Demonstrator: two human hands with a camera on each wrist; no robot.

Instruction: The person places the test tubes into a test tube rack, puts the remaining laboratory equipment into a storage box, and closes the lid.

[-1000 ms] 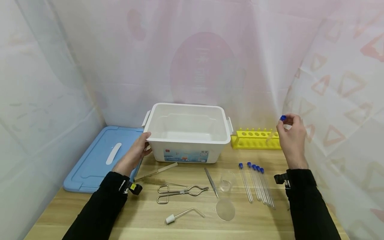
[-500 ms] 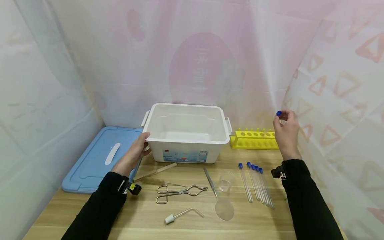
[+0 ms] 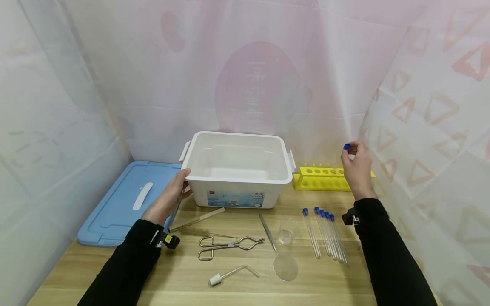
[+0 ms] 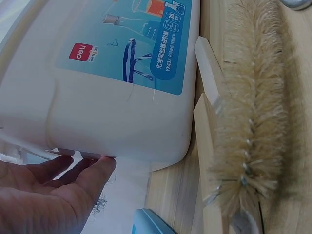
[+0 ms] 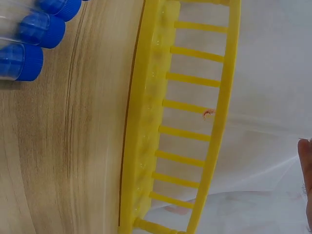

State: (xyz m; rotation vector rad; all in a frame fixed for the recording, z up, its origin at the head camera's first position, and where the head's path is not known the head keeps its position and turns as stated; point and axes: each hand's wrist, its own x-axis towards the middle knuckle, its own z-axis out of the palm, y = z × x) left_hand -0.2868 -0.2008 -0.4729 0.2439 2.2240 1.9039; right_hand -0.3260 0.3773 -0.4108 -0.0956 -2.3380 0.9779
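Observation:
My left hand (image 3: 170,196) grips the left front corner of a white plastic box (image 3: 237,193), thumb at the rim, fingers against its side near the handle. In the left wrist view the fingertips meet the box wall below its label. Raised above the right end of a yellow test tube rack (image 3: 321,182), my right hand (image 3: 357,168) pinches a test tube by its blue cap (image 3: 346,146). The tube's clear glass hardly shows. Only a fingertip (image 5: 306,158) appears in the right wrist view, beyond the rack's upper bar.
Several blue-capped test tubes (image 3: 314,236) lie front right. Nearby are a beaker (image 3: 287,231), a round glass disc (image 3: 285,267), tweezers (image 3: 268,231), metal tongs (image 3: 229,245), a bent glass tube with stopper (image 3: 229,275) and a bristle brush (image 4: 253,97). The blue lid (image 3: 115,212) lies left.
My right hand has moved left with the capped test tube, from beside the rack's right end to over it. The left hand stays at the box corner.

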